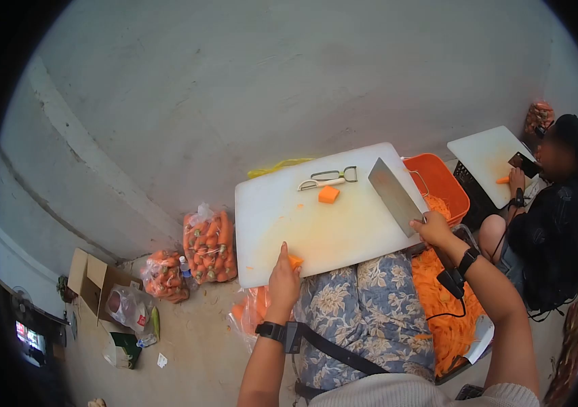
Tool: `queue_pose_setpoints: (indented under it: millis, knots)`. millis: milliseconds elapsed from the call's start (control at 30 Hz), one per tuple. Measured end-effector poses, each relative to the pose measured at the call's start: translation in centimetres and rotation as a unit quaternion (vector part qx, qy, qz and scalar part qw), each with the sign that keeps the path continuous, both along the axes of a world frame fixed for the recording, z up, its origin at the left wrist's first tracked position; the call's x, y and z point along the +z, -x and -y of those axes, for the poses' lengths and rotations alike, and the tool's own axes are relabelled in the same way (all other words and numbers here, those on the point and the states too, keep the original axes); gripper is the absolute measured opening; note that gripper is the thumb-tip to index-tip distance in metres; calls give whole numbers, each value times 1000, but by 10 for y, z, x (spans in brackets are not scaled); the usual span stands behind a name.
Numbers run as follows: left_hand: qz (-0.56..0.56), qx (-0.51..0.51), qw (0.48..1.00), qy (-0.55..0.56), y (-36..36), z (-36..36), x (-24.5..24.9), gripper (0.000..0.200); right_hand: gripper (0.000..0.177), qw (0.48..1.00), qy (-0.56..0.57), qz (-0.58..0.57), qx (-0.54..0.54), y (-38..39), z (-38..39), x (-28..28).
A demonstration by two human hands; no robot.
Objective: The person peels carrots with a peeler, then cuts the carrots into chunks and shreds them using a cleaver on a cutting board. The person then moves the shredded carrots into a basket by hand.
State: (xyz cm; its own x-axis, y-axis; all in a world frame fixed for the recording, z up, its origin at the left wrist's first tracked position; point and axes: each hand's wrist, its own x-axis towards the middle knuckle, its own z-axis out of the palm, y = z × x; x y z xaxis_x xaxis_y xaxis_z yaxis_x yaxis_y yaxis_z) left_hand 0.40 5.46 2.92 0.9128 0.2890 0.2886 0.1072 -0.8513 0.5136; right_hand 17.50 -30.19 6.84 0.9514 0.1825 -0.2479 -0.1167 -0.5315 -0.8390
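A wide white cutting board lies across in front of me, stained orange in the middle. At its lower edge my left hand has its fingers around a small carrot piece, partly hidden by the hand. My right hand grips the handle of a cleaver, whose broad blade is over the board's right side. Toward the back of the board lies a carrot chunk, close to a white-handled peeler and a second, dark-framed peeler.
Bags of carrots stand left of the board. An orange bucket and a tray of carrot shreds are at the right. Another person works at a second board. A cardboard box sits far left.
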Motion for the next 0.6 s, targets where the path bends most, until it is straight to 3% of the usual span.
queue_pose_setpoints:
  millis: [100, 233, 300, 367, 467, 600]
  knots:
    - [-60, 19, 996, 59, -11, 18, 0, 66, 33, 997, 17, 35, 62, 15, -19, 18]
    - [17, 22, 999, 36, -16, 33, -7, 60, 34, 988, 89, 64, 111, 34, -38, 27]
    - [41, 33, 998, 36, -20, 36, -4, 58, 34, 924, 186, 268, 200, 43, -41, 24]
    - [126, 17, 992, 16, -14, 34, -3, 50, 33, 922, 220, 245, 204, 60, -56, 40]
    - [164, -11, 986, 33, -8, 27, -10, 42, 29, 889, 286, 241, 264, 75, -72, 48]
    - [153, -13, 985, 73, -10, 25, -9, 35, 25, 866, 311, 245, 306, 77, -91, 41]
